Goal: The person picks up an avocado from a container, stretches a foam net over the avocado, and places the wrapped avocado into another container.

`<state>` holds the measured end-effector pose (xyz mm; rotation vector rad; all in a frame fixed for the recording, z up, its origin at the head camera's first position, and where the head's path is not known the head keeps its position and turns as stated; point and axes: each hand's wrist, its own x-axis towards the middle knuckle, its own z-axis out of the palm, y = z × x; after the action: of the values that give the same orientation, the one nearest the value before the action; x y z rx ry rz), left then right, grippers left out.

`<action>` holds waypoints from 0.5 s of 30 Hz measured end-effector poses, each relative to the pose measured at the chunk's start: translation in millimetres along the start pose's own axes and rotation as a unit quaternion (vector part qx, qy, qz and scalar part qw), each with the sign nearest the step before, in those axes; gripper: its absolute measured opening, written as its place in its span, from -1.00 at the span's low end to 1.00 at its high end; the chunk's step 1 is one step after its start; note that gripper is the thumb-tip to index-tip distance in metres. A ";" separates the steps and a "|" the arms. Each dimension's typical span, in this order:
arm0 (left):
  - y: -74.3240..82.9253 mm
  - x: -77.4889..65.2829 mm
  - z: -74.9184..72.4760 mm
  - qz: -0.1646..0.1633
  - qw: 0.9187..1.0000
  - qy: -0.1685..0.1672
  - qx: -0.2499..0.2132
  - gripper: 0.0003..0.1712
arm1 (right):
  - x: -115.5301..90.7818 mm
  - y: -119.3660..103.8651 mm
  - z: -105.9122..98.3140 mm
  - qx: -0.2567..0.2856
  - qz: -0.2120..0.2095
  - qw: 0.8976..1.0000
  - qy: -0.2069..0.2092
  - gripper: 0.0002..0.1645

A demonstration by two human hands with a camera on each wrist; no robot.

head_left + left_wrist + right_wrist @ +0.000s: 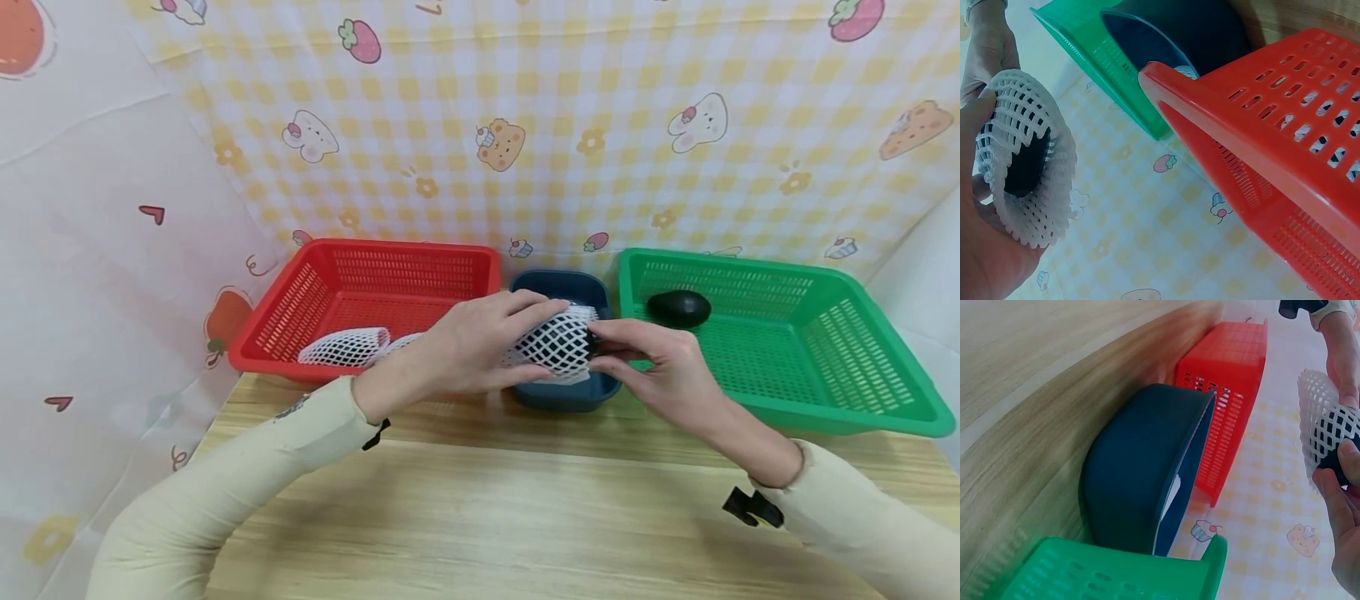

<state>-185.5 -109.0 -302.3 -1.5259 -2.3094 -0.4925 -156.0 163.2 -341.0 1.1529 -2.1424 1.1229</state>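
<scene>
The tabletop [480, 525] is stretching across the near side, carrying the green basket [772, 358] on the right, the red basket [390, 304] on the left and the smaller blue bin [562, 402] between them. Above the bin, the left hand [480, 342] is curling its grip round a white net sleeve [558, 342] from the left. From the right, the right hand [660, 358] is pinching the held dark oval [1027, 164], which is sitting inside that sleeve. Its long axis is seemingly running left to right, its bare right end lying nearer the right grip. White netting [345, 346] is resting in the red basket's near side, and a loose dark oval [678, 308] is lying in the green basket's left side.
</scene>
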 end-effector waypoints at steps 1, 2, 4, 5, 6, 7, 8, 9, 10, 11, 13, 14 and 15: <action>0.1 0.5 0.3 0.001 1.000 0.001 0.001 -0.17 | 0.1 -0.4 0.4 -0.001 0.000 1.000 0.000 -0.29; 0.3 1.1 0.5 0.002 1.000 0.003 0.002 -0.17 | 0.2 -0.9 0.8 -0.003 0.000 1.000 0.000 -0.29; 0.7 2.4 0.9 0.005 1.000 0.005 0.005 -0.17 | 0.7 -1.7 1.5 -0.008 -0.003 1.000 0.002 -0.30; 1.0 2.8 1.1 0.006 1.000 0.006 0.006 -0.16 | 0.8 -1.9 1.8 -0.012 -0.006 1.000 0.003 -0.31; 1.3 3.3 1.1 0.007 1.000 0.007 0.006 -0.16 | 1.0 -2.1 2.2 -0.015 -0.009 1.000 0.005 -0.31; 1.5 3.7 1.2 0.008 1.000 0.008 0.006 -0.16 | 1.1 -2.1 2.6 -0.018 -0.012 1.000 0.007 -0.31; 1.8 4.1 1.3 0.009 1.000 0.008 0.005 -0.17 | 1.1 -1.7 3.2 -0.021 -0.015 1.000 0.009 -0.31; 2.0 4.5 1.4 0.009 1.000 0.007 0.004 -0.17 | 1.2 -1.6 3.8 -0.021 -0.017 1.000 0.010 -0.31; 2.1 4.8 1.5 0.009 1.000 0.008 0.002 -0.17 | 1.2 -1.5 4.4 -0.022 -0.019 1.000 0.011 -0.32; 2.3 5.1 1.5 0.009 1.000 0.008 -0.001 -0.17 | 1.2 -1.4 5.1 -0.023 -0.021 0.999 0.012 -0.32; 2.5 5.7 1.6 0.010 1.000 0.008 -0.006 -0.18 | 1.3 -1.0 6.6 -0.023 -0.024 0.999 0.015 -0.33; 2.6 6.0 1.7 0.011 1.000 0.008 -0.008 -0.18 | 1.5 -1.0 7.3 -0.023 -0.024 0.999 0.017 -0.34; 2.7 6.2 1.7 0.011 1.000 0.008 -0.009 -0.18 | 1.8 -1.5 7.8 -0.022 -0.024 0.999 0.018 -0.34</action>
<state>-185.5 -102.2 -300.7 -1.5490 -2.2790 -0.5193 -155.9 155.5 -343.4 1.1502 -2.0905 1.0612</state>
